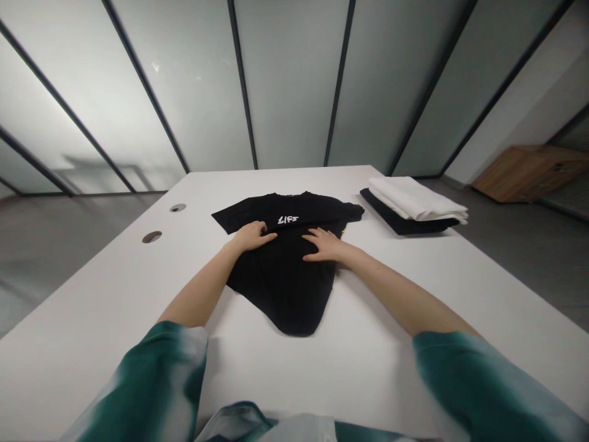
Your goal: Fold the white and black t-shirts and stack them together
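A black T-shirt (294, 288) with small white lettering on its chest lies on the white table, its collar pointing away from me. The left sleeve is spread flat, and the right one looks bunched. My left hand (253, 236) rests on the shirt's left side, just below the lettering, fingers stretched out. On the right side of the shirt lies my right hand (323, 244), palm down with the fingers spread. Both hands touch the cloth without gripping it. The lower part of the shirt narrows toward a rounded hem near me. A small yellow bit shows beside the right edge.
At the right of the white table (115, 307), folded white cloth (414, 197) lies on folded black cloth (400, 226). Two round holes pierce the tabletop at the left. Frosted glass panels (289, 86) stand behind the table, and a wooden cabinet (529, 173) stands at the far right.
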Demonstrator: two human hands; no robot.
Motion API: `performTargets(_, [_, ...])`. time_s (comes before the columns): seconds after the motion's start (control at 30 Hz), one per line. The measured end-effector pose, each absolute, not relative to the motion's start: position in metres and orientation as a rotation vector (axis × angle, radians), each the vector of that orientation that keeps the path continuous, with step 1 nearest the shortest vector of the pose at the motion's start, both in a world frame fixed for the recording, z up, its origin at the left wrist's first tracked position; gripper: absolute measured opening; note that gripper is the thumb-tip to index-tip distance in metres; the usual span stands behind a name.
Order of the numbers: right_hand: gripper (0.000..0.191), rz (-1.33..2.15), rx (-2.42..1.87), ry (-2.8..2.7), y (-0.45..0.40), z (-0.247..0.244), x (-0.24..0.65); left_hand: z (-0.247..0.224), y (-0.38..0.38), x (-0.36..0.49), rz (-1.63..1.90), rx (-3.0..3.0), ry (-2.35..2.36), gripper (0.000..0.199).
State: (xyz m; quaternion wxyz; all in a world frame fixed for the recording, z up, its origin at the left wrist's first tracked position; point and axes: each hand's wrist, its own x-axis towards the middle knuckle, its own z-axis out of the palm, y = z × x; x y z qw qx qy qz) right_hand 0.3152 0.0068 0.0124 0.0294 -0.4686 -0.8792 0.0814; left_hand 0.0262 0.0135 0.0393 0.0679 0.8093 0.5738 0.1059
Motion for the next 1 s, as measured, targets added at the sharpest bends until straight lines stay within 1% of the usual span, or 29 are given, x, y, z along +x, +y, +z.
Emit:
performTargets(0.1, [0.067, 0.27, -1.462, -2.669, 0.023, 0.011, 0.333, 0.04, 0.011, 0.028, 0.414, 2.518, 1.562, 0.057])
performTargets(0.2, [0.055, 0.211, -1.488, -2.546, 0.037, 0.015, 0.359, 0.037, 0.009, 0.033, 0.447, 2.586, 1.444, 0.061])
performTargets(0.33, [0.038, -0.023, -1.633, -2.283, 0.037, 0.021, 0.377, 0.032, 0.005, 0.042, 0.408, 2.683, 1.318, 0.055])
performTargets(0.43, [0.029, -0.035, -1.585, -2.227, 0.031, 0.021, 0.371, 0.031, 0.0, 0.049, 0.445, 2.811, 1.29, 0.044])
performTargets(0.53, [0.033, 0.116, -1.403, -2.346, 0.026, 0.016, 0.359, 0.034, -0.005, 0.056, 0.411, 2.907, 1.251, 0.029])
performTargets(0.6, [0.034, 0.182, -1.305, -2.438, 0.024, 0.014, 0.354, 0.037, -0.007, 0.06, 0.402, 2.919, 1.225, 0.023])
performTargets(0.7, [0.025, 0.275, -1.247, -2.472, 0.024, 0.016, 0.351, 0.042, -0.009, 0.064, 0.465, 2.839, 1.17, 0.019])
performTargets(0.8, [0.021, 0.459, -1.274, -2.379, 0.023, 0.027, 0.352, 0.05, -0.009, 0.064, 0.51, 2.615, 1.144, 0.019])
performTargets(0.9, [0.016, 0.731, -1.312, -2.354, 0.018, 0.043, 0.351, 0.062, -0.011, 0.061, 0.47, 2.378, 1.109, 0.018])
performTargets(1.0, [0.013, 1.065, -1.262, -2.458, 0.008, 0.057, 0.347, 0.076, -0.015, 0.058, 0.298, 2.235, 1.001, 0.015])
